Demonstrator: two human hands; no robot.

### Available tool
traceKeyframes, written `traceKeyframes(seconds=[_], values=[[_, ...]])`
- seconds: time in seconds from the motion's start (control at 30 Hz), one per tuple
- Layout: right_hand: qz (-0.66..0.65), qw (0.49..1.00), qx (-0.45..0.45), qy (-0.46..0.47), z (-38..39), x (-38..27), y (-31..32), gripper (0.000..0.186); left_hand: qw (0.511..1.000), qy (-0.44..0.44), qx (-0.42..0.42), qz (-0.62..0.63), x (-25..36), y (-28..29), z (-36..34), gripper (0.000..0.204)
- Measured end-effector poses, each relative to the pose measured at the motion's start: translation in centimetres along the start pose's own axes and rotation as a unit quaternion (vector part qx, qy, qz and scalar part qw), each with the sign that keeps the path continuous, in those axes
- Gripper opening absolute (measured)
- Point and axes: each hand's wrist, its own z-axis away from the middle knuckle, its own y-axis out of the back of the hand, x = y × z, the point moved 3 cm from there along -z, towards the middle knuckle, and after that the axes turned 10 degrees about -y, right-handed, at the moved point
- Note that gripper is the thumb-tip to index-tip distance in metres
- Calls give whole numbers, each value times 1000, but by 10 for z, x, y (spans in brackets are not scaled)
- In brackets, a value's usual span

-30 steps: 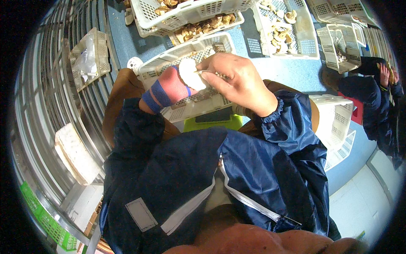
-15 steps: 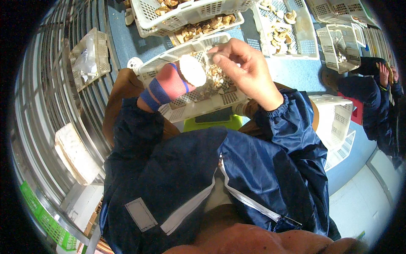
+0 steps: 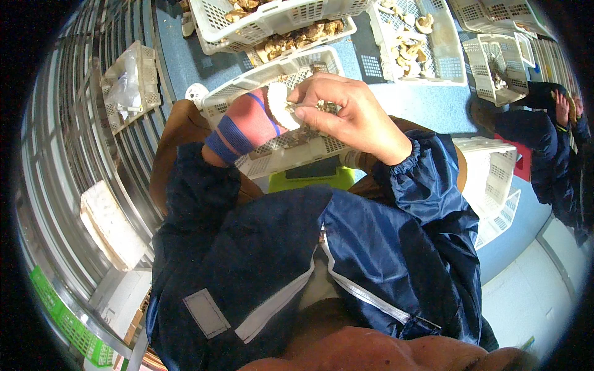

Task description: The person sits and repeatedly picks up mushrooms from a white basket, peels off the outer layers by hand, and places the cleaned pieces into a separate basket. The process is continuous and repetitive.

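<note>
The right hand's (image 3: 359, 117) fingers (image 3: 314, 85), off the mushroom (image 3: 283, 108) half a second ago, are back at its pale face, thumb and forefinger nearly together; whether they pinch anything I cannot tell. The gloved left hand (image 3: 247, 117) grasps the mushroom, now turned more edge-on. Below the fingers sits a pale crate (image 3: 266, 164); beyond, rightward, another crate of mushroom pieces (image 3: 409, 52) stands on blue floor (image 3: 427, 104). Leftward runs a metal rack (image 3: 68, 142); far right, another person (image 3: 526, 133).
</note>
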Motion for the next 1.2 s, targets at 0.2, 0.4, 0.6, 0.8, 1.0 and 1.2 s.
traceKeyframes(seconds=[0.2, 0.4, 0.6, 0.8, 1.0, 1.2], values=[[-2, 997, 42, -70, 3, 6, 0, 13, 998, 10, 24, -58, -4, -5, 3, 36], [-8, 996, 58, -74, 1, 13, 18, 16, 995, 49, 42, -73, -27, 5, 14, 41], [-241, 962, -2, -132, 1, 18, 3, 13, 962, -51, 243, 109, -4, 10, 3, 32], [-187, 962, 26, -197, 4, 31, 10, 12, 945, -73, 272, 169, -6, 4, 2, 40], [-222, 957, 24, -186, 7, 41, 2, 14, 963, -59, 261, 15, 6, 11, -7, 49], [-292, 948, -2, -126, 4, 35, -13, 12, 876, -22, 290, 386, -4, -13, -10, 61]])
